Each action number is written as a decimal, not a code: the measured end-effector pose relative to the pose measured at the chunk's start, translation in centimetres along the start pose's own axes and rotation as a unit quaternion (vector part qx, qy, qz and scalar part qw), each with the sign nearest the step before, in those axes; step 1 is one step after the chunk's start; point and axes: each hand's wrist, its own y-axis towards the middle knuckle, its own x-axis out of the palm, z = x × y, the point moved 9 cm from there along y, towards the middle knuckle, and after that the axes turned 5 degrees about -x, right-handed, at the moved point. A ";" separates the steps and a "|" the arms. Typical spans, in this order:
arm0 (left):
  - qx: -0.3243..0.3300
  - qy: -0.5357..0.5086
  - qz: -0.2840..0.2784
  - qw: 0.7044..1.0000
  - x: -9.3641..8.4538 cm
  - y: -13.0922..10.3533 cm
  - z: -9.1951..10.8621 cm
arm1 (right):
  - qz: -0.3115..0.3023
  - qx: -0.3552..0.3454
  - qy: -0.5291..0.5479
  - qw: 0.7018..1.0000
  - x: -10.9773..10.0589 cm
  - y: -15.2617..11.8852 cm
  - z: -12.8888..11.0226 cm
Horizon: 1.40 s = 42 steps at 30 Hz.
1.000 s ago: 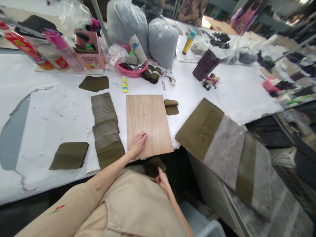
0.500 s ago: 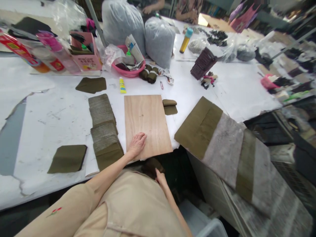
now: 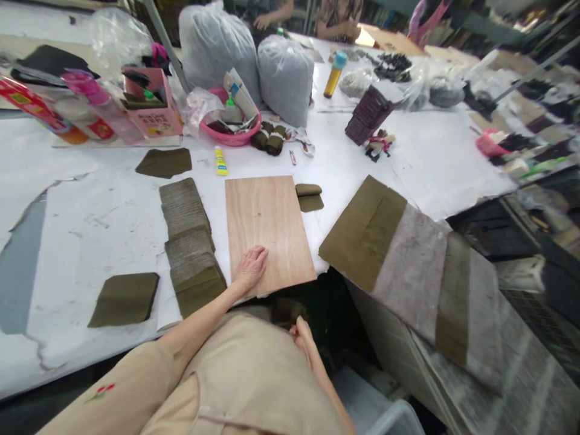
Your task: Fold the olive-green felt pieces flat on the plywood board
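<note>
Head view. Compared with the preceding half second, the scene sits slightly farther left and lower at the frame's left side, consistent with a small turn of your head. Your left hand [image 3: 251,267] has kept its place on the lower left of the board [image 3: 269,220], its fingers spread flat and gripping nothing. Your right hand [image 3: 304,335], lower centre, has dropped slightly, and the dark piece [image 3: 286,310] beside it is now more blurred. Its fingers are curled and appear to pinch the edge of that piece, below the front of the surface [image 3: 67,248]. The change suggests that the active work lies with the right hand, while the left merely steadies the board.

Note the materials. The board, at centre, is a pale, thin wooden rectangle with visible grain and a small dark knot. Left of it, the stack [image 3: 183,208] is fanned in overlapping, ribbed-looking layers, greyish above and olive below. At lower left lies a smooth olive patch [image 3: 124,299] with clipped corners; just right of the board, a small folded tab [image 3: 309,199]. At right, the sheets [image 3: 417,257] show matte olive bands alternating with mottled, felt-like grey.
</note>
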 end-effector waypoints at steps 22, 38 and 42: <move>-0.232 -0.768 -0.414 0.430 2.4 -8.1 10.9 | 0.090 -0.153 0.055 0.983 -0.6 -1.1 -6.5; -0.172 -0.610 -0.407 0.658 -0.5 -4.0 9.8 | -0.146 -0.033 0.094 0.984 -1.1 -0.8 -7.6; -0.142 -0.559 -0.432 0.693 -0.5 -3.6 10.3 | -0.160 0.004 0.093 0.983 -0.6 -0.5 -6.1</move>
